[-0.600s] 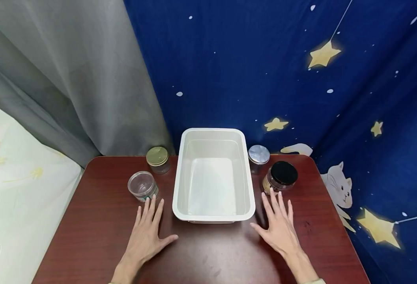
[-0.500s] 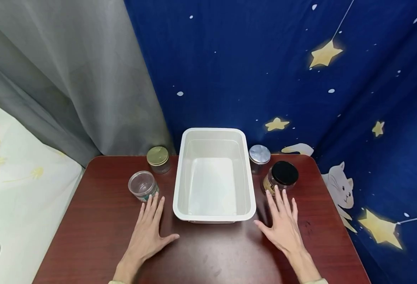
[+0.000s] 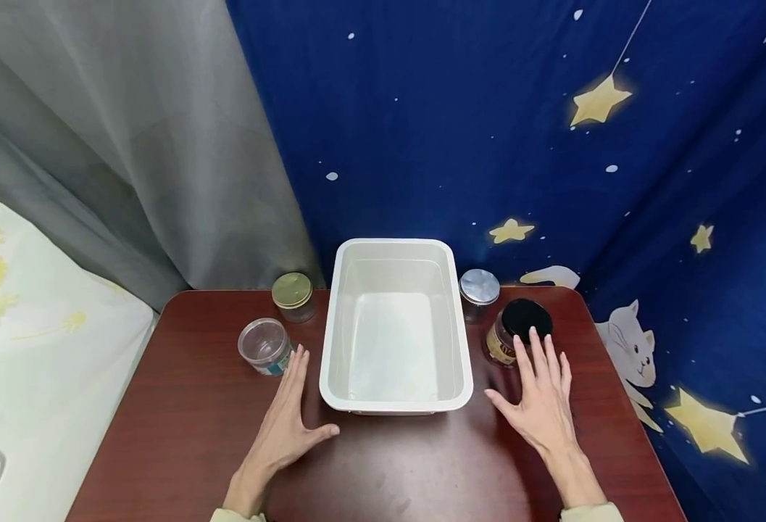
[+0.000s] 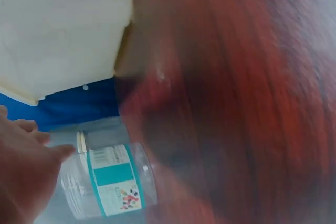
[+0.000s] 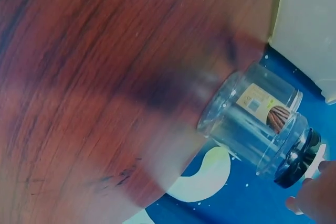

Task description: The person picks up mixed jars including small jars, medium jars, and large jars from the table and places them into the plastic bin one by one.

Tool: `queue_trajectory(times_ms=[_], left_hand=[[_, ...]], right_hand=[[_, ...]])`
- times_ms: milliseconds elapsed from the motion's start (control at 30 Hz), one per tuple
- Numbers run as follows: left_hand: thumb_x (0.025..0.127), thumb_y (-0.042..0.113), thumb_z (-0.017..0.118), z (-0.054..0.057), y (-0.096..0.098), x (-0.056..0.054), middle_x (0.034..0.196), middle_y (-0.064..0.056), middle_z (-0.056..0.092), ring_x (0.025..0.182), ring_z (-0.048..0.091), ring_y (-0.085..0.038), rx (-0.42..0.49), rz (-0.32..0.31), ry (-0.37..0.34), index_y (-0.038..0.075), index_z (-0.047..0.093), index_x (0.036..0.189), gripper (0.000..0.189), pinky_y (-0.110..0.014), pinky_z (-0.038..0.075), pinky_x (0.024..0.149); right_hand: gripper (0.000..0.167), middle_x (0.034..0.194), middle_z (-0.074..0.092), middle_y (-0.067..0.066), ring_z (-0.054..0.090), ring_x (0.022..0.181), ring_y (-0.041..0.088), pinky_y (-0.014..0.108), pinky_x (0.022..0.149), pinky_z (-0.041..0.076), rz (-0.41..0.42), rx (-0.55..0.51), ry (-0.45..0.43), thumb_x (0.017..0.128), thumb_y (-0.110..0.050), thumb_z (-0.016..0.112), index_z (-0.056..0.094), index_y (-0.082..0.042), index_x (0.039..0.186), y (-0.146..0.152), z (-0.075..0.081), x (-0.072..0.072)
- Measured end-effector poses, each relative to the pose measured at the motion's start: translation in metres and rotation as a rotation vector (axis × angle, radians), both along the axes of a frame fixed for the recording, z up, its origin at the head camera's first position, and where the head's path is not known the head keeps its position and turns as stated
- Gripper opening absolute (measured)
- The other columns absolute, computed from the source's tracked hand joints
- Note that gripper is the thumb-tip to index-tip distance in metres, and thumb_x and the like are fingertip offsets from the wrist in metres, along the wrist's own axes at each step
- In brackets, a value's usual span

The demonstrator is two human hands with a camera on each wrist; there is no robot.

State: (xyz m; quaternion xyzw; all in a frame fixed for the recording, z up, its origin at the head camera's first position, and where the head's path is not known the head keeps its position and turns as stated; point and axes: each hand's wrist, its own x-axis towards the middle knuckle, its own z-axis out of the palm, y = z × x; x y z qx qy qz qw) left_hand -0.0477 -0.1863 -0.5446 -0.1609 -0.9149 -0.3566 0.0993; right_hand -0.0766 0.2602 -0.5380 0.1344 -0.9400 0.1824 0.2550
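My left hand (image 3: 285, 428), fingers straight and thumb spread, is just in front of a clear jar (image 3: 265, 344) with a teal-and-white label (image 4: 115, 179). My right hand (image 3: 542, 406) has its fingers spread, and its fingertips overlap the edge of a black-lidded clear jar (image 3: 501, 346) in the head view. In the right wrist view the black lid (image 5: 300, 158) is right by my fingers. Neither hand grips anything. Between the hands stands a white rectangular plastic basin (image 3: 394, 348) with nothing in it.
Behind the left jar stands a smaller jar with a gold lid (image 3: 293, 290). A silver-lidded jar (image 3: 479, 287) is at the basin's back right. All stand on a reddish-brown table (image 3: 180, 420), backed by grey (image 3: 161, 145) and blue star-patterned curtains (image 3: 422, 130).
My right hand has moved right and farther forward, toward the black-lidded jar. My left hand has turned more onto its side and shifted slightly right and forward.
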Motion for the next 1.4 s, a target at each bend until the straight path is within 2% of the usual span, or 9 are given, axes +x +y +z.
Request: queue_trajectory(times_ms=[100, 167, 333, 500, 633, 767, 900, 1133, 1400], left_hand=[[0.063, 0.06, 0.086, 0.005, 0.003, 0.003, 0.167, -0.006, 0.006, 0.151, 0.009, -0.034, 0.061, -0.017, -0.047, 0.017, 0.005, 0.161, 0.134, -0.015, 0.006, 0.114], [0.065, 0.06, 0.084, 0.009, 0.006, 0.003, 0.167, -0.006, 0.005, 0.151, 0.01, -0.034, 0.097, -0.037, -0.062, 0.017, 0.005, 0.161, 0.132, -0.011, 0.006, 0.111], [0.072, 0.074, 0.069, 0.019, 0.014, 0.0, 0.167, -0.004, 0.004, 0.151, 0.011, -0.029, 0.195, -0.103, -0.058, 0.014, 0.004, 0.161, 0.125, -0.014, 0.008, 0.113], [0.075, 0.082, 0.057, 0.021, 0.021, -0.005, 0.167, -0.007, 0.008, 0.151, 0.013, -0.024, 0.279, -0.123, -0.022, 0.011, 0.006, 0.161, 0.122, -0.015, 0.009, 0.114], [0.074, 0.083, 0.055, 0.023, 0.025, -0.007, 0.166, -0.006, 0.01, 0.15, 0.016, -0.026, 0.313, -0.124, -0.012, 0.01, 0.008, 0.16, 0.122, -0.016, 0.011, 0.114], [0.074, 0.083, 0.056, 0.023, 0.027, -0.009, 0.166, -0.003, 0.014, 0.143, 0.034, -0.027, 0.34, -0.123, -0.006, 0.01, 0.01, 0.16, 0.122, -0.018, 0.021, 0.111], [0.075, 0.079, 0.06, 0.023, 0.027, -0.013, 0.164, -0.007, 0.019, 0.137, 0.044, -0.029, 0.388, -0.148, 0.007, 0.009, 0.011, 0.16, 0.121, -0.023, 0.029, 0.11], [0.073, 0.075, 0.067, 0.027, 0.028, -0.019, 0.165, -0.009, 0.018, 0.139, 0.041, -0.033, 0.469, -0.185, -0.013, 0.009, 0.009, 0.16, 0.124, -0.018, 0.029, 0.108], [0.069, 0.081, 0.065, 0.028, 0.035, -0.023, 0.166, -0.005, 0.015, 0.147, 0.026, -0.026, 0.402, -0.13, -0.032, 0.012, 0.013, 0.16, 0.125, -0.019, 0.021, 0.111]], right_hand=[[0.102, 0.162, 0.024, 0.016, 0.019, 0.147, 0.042, 0.063, 0.114, 0.006, -0.009, -0.008, 0.0, 0.082, -0.083, 0.044, 0.035, -0.011, 0.155, 0.003, 0.002, -0.002], [0.102, 0.162, 0.024, 0.016, 0.019, 0.147, 0.042, 0.062, 0.114, 0.006, -0.015, -0.013, 0.0, 0.082, -0.083, 0.044, 0.034, -0.012, 0.155, 0.006, 0.003, -0.005], [0.102, 0.162, 0.023, 0.016, 0.016, 0.148, 0.041, 0.063, 0.114, 0.007, -0.034, -0.043, 0.002, 0.082, -0.082, 0.046, 0.034, -0.013, 0.155, 0.015, 0.006, -0.018], [0.101, 0.162, 0.022, 0.017, 0.014, 0.149, 0.04, 0.064, 0.114, 0.007, -0.054, -0.063, -0.027, 0.078, -0.07, 0.063, 0.033, -0.014, 0.156, 0.022, 0.007, -0.028], [0.1, 0.162, 0.023, 0.018, 0.017, 0.148, 0.041, 0.063, 0.114, 0.007, -0.057, -0.075, -0.03, 0.077, -0.065, 0.067, 0.034, -0.014, 0.156, 0.026, 0.007, -0.031], [0.098, 0.161, 0.024, 0.018, 0.023, 0.145, 0.043, 0.062, 0.114, 0.01, -0.058, -0.088, -0.017, 0.079, -0.068, 0.062, 0.035, -0.013, 0.155, 0.027, 0.005, -0.034], [0.097, 0.161, 0.026, 0.017, 0.03, 0.14, 0.045, 0.064, 0.111, 0.016, -0.069, -0.117, -0.015, 0.076, -0.058, 0.07, 0.036, -0.013, 0.155, 0.027, 0.005, -0.042], [0.099, 0.161, 0.027, 0.014, 0.04, 0.132, 0.045, 0.066, 0.097, 0.033, -0.144, -0.171, -0.089, 0.073, -0.04, 0.082, 0.034, -0.015, 0.155, 0.024, 0.004, -0.058], [0.098, 0.155, 0.034, 0.017, 0.041, 0.132, 0.042, 0.066, 0.093, 0.036, -0.175, -0.23, -0.11, 0.074, -0.036, 0.084, 0.034, -0.013, 0.155, 0.025, 0.0, -0.064]])
